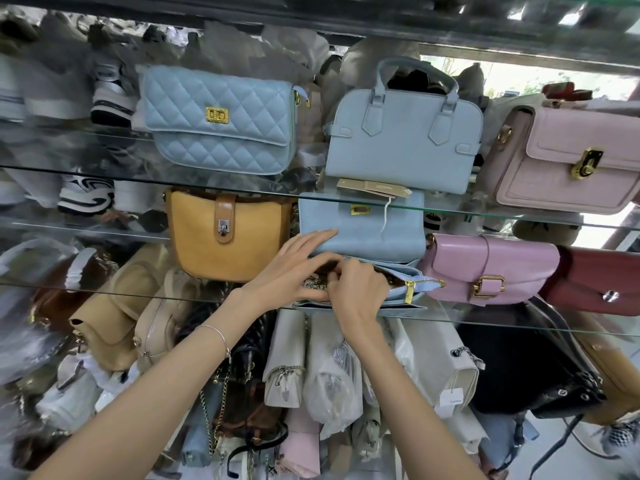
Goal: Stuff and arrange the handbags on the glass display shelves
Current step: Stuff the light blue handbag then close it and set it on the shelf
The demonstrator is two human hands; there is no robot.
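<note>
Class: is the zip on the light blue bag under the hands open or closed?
Open. The light blue bag gapes along its zip, dark lining showing; the gold zip pull sits at the right end.

No legible text: the kraft hang tags point(372, 188) at the top edge of the light blue flap bag point(363, 223) carry faint, blurred print, and the white tag point(452, 398) below-right of that bag has one line too small to read.
</note>
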